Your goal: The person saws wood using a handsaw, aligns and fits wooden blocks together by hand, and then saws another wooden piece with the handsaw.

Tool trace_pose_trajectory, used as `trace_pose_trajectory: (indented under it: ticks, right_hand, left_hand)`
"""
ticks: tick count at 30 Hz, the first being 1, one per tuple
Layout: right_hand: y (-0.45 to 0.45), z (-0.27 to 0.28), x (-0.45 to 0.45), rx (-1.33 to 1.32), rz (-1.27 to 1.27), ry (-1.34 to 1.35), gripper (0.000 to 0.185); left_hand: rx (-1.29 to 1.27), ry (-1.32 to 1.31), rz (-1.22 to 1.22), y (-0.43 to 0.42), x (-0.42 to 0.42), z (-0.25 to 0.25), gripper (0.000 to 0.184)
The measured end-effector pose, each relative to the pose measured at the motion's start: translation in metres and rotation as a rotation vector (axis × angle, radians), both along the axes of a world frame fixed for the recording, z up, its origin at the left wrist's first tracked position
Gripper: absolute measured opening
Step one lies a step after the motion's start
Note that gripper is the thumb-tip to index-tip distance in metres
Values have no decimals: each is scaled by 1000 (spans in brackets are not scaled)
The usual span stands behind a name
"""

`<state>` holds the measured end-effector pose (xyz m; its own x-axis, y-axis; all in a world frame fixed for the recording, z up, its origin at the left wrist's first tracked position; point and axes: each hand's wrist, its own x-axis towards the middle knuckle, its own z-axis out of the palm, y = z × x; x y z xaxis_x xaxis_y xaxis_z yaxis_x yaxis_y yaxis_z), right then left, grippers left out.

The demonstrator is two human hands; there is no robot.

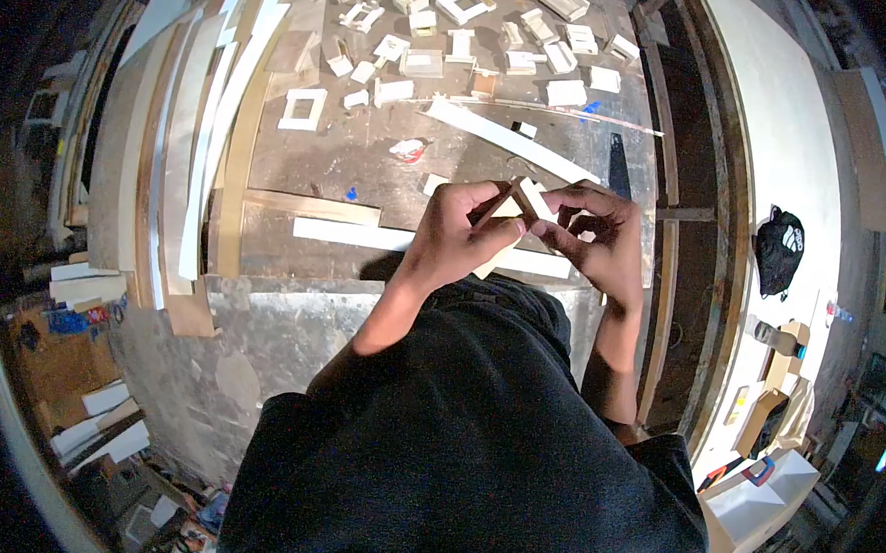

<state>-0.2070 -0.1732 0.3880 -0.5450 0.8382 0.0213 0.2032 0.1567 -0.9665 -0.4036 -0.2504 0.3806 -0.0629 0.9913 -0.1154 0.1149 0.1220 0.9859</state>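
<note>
In front of my chest, both hands are closed on small pale wooden pieces point(533, 199) that meet at an angle. My left hand point(455, 233) grips them from the left with thumb and fingers. From the right, my right hand point(605, 237) pinches them between thumb and fingertips. My fingers cover part of the wood, so I cannot tell whether the pieces are joined. Below the hands, a long white strip point(355, 234) lies across the near side of the wooden table point(309, 164). Another white strip point(510, 140) lies slantwise just beyond them.
Several small wooden frames and blocks point(461, 45) are scattered over the far part of the table. Long boards point(184, 143) are stacked at the left. On the right, a pale bench point(762, 123) carries a black bag point(780, 252), a bottle point(778, 339) and a saw handle point(759, 471).
</note>
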Motion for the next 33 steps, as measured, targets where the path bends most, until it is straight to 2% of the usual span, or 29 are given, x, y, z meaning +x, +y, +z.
trace_pose_trajectory:
  ticks: [4, 8, 21, 24, 29, 30, 33]
  right_hand:
    - [-2, 7, -2, 40, -40, -79, 26]
    - [-3, 7, -1, 27, -17, -25, 25]
    - [-7, -2, 0, -54, -80, 22, 28]
    - [-7, -1, 1, -6, -71, 55, 29]
    - [-7, 1, 3, 31, -43, 81, 30]
    - [-7, 2, 4, 31, -42, 84, 30]
    - [-8, 10, 3, 42, -52, 87, 31]
  left_hand:
    - [8, 20, 20, -2, -2, 3, 26]
    - [21, 9, 64, -3, -2, 0, 34]
    - [14, -13, 45, -8, -2, 14, 38]
    - [23, 16, 48, -11, 1, 21, 43]
    - [126, 32, 57, -16, 5, 30, 54]
    - [201, -8, 82, -15, 8, 25, 54]
    - [216, -25, 111, -17, 12, 23, 54]
